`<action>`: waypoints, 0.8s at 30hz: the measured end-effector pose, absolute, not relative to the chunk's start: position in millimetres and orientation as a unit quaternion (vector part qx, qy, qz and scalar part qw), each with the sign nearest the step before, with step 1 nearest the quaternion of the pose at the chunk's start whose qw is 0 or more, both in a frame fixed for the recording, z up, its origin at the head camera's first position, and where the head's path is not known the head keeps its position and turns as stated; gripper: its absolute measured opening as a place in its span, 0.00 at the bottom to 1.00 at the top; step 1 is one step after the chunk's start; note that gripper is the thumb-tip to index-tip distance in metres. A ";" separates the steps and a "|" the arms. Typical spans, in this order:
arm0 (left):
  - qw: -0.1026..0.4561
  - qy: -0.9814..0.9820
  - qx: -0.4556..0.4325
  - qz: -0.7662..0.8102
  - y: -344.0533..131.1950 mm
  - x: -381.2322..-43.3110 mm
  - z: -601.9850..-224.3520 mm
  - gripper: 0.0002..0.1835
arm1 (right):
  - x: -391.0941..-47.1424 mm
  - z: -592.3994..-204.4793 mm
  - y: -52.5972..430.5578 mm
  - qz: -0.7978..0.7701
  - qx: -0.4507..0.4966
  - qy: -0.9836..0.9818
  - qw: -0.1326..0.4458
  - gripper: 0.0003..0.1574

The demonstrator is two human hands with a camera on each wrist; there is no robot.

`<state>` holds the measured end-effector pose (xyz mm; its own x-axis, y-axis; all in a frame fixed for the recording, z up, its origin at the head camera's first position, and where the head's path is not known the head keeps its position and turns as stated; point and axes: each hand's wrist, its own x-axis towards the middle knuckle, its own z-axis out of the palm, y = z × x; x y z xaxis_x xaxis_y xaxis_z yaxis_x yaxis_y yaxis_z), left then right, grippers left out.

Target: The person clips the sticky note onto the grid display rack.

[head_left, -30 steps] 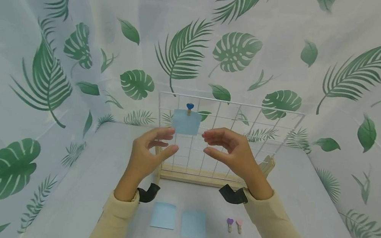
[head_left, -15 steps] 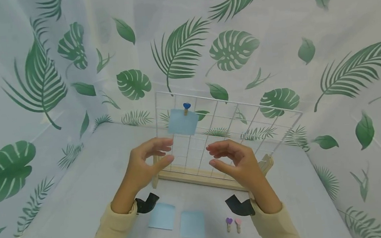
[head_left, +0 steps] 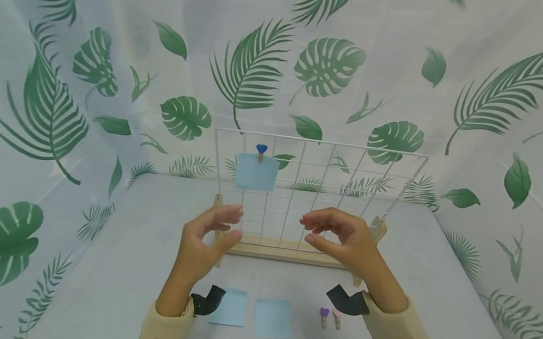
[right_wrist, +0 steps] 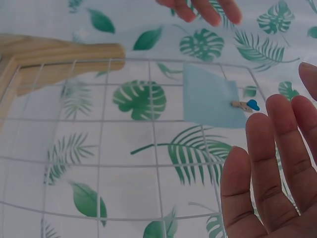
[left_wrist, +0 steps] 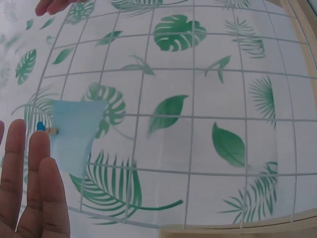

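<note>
A white wire grid [head_left: 322, 186] stands upright in a wooden base [head_left: 284, 254]. Near its upper left hangs a light blue paper square [head_left: 254, 172], fixed by a small wooden clothespin with a blue heart [head_left: 262, 149]. My left hand [head_left: 205, 241] hovers in front of the grid's left side, below the paper, fingers relaxed and holding nothing. To the right, my right hand [head_left: 344, 236] is raised in the same loose way, also with nothing in it. In the right wrist view the fingers [right_wrist: 262, 153] appear beside the clipped paper [right_wrist: 210, 96].
Two more blue paper squares [head_left: 273, 319] lie on the white table in front of the base, the left one partly behind a black wrist mount [head_left: 209, 301]. Beside them are a purple-heart clothespin [head_left: 324, 317] and a pink-heart clothespin [head_left: 337, 319]. Leaf-printed fabric [head_left: 330, 65] surrounds the table.
Both hands have drawn down and away from the clipped paper, and the gap between them has widened. The paper stays clipped to the grid. The head view has shifted slightly.
</note>
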<state>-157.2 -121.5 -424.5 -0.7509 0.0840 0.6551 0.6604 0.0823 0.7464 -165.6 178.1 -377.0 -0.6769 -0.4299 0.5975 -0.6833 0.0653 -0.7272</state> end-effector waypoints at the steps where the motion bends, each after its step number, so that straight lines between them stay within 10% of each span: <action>1: 0.234 -0.697 -0.266 -0.623 -122.0 -156.8 -426.0 0.18 | -165.0 -377.6 178.5 0.564 0.385 -0.722 0.112 0.19; 24: 0.227 -0.698 -0.259 -0.628 -127.2 -144.3 -447.8 0.14 | -151.5 -404.0 190.0 0.590 0.349 -0.721 0.103 0.16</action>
<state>-144.3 -127.2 -447.8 -0.7624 0.0762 0.6426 0.6471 0.0779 0.7584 -151.5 190.0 -404.0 -0.7344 -0.3820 0.5610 -0.6255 0.0601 -0.7779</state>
